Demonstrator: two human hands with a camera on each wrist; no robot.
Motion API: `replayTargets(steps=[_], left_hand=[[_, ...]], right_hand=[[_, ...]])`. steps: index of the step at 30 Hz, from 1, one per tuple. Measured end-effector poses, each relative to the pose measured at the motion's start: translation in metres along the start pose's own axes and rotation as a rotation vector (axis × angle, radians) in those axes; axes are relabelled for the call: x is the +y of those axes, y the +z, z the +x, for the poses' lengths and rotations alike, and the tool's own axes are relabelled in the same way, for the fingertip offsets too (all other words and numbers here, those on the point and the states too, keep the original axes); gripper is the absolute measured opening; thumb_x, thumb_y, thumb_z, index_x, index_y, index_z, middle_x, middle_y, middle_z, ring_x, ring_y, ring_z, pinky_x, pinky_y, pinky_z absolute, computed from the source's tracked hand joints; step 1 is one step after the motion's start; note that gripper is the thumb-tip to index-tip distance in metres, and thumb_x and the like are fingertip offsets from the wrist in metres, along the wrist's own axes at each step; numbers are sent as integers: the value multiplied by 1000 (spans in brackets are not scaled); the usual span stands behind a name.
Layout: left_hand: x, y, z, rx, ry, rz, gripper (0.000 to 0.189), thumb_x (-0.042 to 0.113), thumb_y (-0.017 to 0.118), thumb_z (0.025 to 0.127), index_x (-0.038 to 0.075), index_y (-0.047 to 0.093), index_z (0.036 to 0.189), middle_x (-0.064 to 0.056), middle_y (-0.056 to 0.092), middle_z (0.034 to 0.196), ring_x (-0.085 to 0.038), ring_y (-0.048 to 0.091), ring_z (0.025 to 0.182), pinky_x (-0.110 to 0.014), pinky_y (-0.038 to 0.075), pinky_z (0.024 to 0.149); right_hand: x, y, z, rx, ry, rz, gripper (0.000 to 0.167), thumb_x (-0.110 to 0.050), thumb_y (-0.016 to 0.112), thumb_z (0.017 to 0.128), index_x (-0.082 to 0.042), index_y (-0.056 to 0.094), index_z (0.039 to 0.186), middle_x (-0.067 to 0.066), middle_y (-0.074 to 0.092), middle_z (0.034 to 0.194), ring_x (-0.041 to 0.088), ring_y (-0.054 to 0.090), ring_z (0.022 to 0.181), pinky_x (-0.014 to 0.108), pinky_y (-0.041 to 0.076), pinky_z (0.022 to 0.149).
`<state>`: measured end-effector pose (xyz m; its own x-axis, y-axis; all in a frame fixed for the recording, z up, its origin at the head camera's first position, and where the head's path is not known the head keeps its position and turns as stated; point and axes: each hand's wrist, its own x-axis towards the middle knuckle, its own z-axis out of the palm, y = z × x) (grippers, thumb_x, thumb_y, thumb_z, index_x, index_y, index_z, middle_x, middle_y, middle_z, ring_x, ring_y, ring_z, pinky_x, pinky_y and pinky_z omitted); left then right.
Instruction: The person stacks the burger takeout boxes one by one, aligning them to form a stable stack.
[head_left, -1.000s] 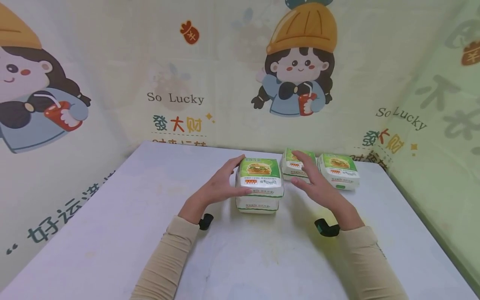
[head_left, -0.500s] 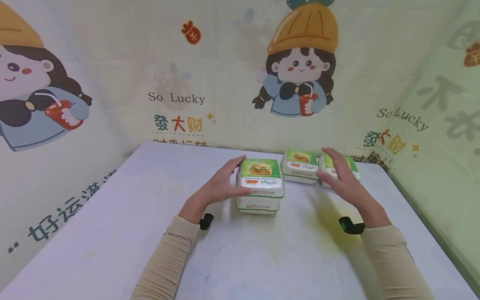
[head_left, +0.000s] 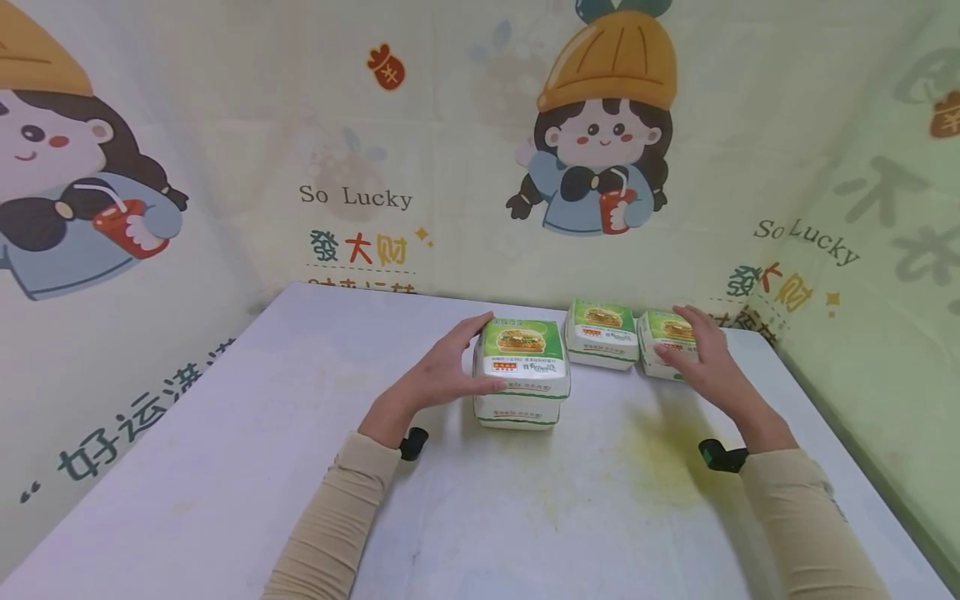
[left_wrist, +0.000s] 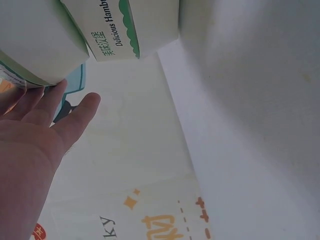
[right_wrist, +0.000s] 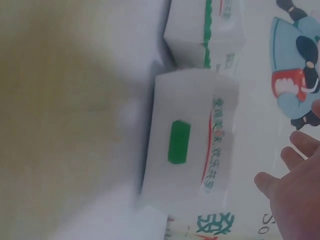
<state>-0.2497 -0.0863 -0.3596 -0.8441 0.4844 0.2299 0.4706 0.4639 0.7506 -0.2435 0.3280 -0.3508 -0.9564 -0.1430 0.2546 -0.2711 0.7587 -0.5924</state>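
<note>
Two burger boxes, white with green burger-printed lids, stand stacked near the table's middle. My left hand [head_left: 442,371] holds the upper burger box [head_left: 522,350], thumb along its front and fingers at its left and back. Below it, the lower burger box [head_left: 517,411] rests on the table; its side also shows in the left wrist view. My right hand [head_left: 708,358] hovers with spread fingers over the back-right burger box [head_left: 660,329], partly covering it. The right wrist view shows that box's front with a green tab [right_wrist: 179,142], the fingers apart from it.
Another burger box [head_left: 602,333] stands between the stack and the back-right box. The white table [head_left: 300,467] ends at a cartoon-printed cloth [head_left: 450,150] behind and at the sides. A black wrist device [head_left: 722,456] is below my right wrist.
My right hand has moved right, from over the middle back box to the back-right one. My left hand stays on the upper box of the stack.
</note>
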Motion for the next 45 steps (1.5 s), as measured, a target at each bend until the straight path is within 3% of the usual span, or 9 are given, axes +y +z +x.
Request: replayTargets(steps=[15,24,31,45], left_hand=[[-2,-1,-1,-2,-33,12,104,46,82,77,24,22,158,3,30,160,-20,37,141,-48,38,114],[-1,-1,-1,1,-29,19,104,46,82,76,23,22,158,3,30,160,-19,37,140,-49,39,113],[2,0,0,-6,-45,14,105,47,83,75,25,22,158,4,29,160,-19,35,142,-49,38,114],[7,-2,-1,-6,-48,20,105,45,83,76,23,22,158,2,29,161,-20,33,145,-50,35,116]], right_hand=[[39,-7,16,6,88,-114,87,-46,58,95,4,17,154,35,7,158,60,8,141,79,15,104],[55,-9,28,-57,184,-110,104,-53,59,92,7,3,155,39,-4,157,63,2,141,79,14,105],[60,-10,36,-120,258,-170,112,-61,59,90,4,-3,156,38,-9,157,65,6,138,80,18,103],[64,-12,37,-175,223,-250,113,-61,63,87,11,6,153,41,-1,155,66,15,133,77,24,102]])
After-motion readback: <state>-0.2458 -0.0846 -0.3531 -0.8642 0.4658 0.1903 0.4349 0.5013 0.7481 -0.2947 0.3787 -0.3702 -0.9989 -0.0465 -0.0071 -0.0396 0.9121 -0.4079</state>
